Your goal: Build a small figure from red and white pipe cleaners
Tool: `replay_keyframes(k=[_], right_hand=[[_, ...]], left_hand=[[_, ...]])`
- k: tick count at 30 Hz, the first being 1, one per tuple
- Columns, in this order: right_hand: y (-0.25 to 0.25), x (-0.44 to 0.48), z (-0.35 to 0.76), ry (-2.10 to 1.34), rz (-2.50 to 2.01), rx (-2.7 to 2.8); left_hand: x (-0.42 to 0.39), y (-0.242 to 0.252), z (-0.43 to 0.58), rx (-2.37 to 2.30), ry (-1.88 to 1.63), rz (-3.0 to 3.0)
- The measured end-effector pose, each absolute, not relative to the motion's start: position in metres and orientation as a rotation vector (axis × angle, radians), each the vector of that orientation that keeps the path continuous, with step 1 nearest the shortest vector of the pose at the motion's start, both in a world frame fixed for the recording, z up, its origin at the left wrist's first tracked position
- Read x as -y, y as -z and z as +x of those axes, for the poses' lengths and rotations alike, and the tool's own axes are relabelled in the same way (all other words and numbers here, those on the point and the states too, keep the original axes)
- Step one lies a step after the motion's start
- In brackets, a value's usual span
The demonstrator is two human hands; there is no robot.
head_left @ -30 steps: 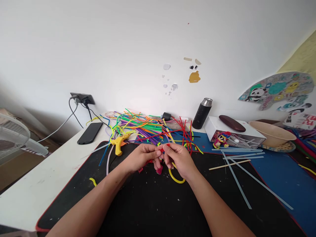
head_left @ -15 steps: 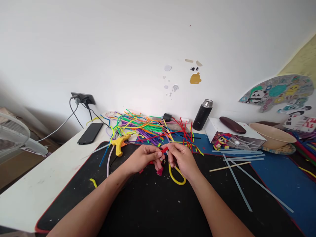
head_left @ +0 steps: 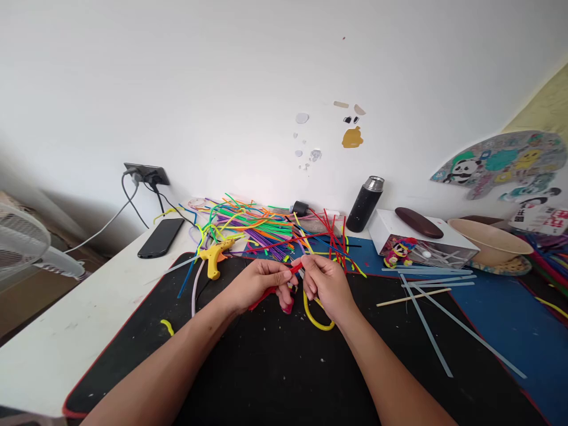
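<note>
- Both hands meet above a black mat (head_left: 284,367) on the surface, near the middle of the view.
- Left hand (head_left: 261,285): thumb and finger are pinched together on one end of a short red strip (head_left: 297,268); the other fingers curl below.
- Right hand (head_left: 326,283): thumb and finger are closed on the strip's other end, so it spans the small gap between the hands, raised off the mat.
- A dark pink piece (head_left: 288,307) shows just under the left fingers; whether they hold it, I cannot tell.
- A yellow loop (head_left: 317,323) shows just below the right hand, partly hidden by it.
- Beyond the hands lies a heap of colourful pipe cleaners (head_left: 261,225).
- Left of the heap's front is a yellow glue gun (head_left: 213,260); farther left, a black phone (head_left: 160,238).
- To the right, pale translucent sticks (head_left: 426,326) lie crossed on the mat, near a small colourful figure (head_left: 399,254).
</note>
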State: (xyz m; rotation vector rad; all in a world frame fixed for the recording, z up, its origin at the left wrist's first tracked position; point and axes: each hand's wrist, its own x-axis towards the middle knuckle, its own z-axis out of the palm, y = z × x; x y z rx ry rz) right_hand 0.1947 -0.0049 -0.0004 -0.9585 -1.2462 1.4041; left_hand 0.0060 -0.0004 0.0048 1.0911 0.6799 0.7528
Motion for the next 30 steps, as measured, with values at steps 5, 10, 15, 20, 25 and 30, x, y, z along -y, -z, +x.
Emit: replay_keyframes(k=[5,10,15,20,25,30], right_hand=[[0.001,0.003,0.196,-1.471,-0.953,1.239],[0.004,0.004,0.193,-1.442,-0.988,1.331],[0.005,0.004,0.192,-1.383,-1.001,1.359],[0.003,0.003,0.195,-1.343,-0.952,1.154],[0.000,-0.002,0.199,-1.257,-0.954,0.970],[0.000,-0.002,0.199,-1.240,-0.945,0.919]], left_hand=[[0.002,-0.009,0.007,-0.772,-0.814,1.195],[0.003,-0.014,0.007,-0.841,-0.834,1.291],[0.004,-0.017,0.006,-0.845,-0.786,1.329],[0.002,-0.016,0.002,-0.831,-0.815,1.352],[-0.006,-0.011,-0.002,-0.811,-1.052,1.131],[-0.013,-0.003,-0.003,-0.731,-1.235,0.774]])
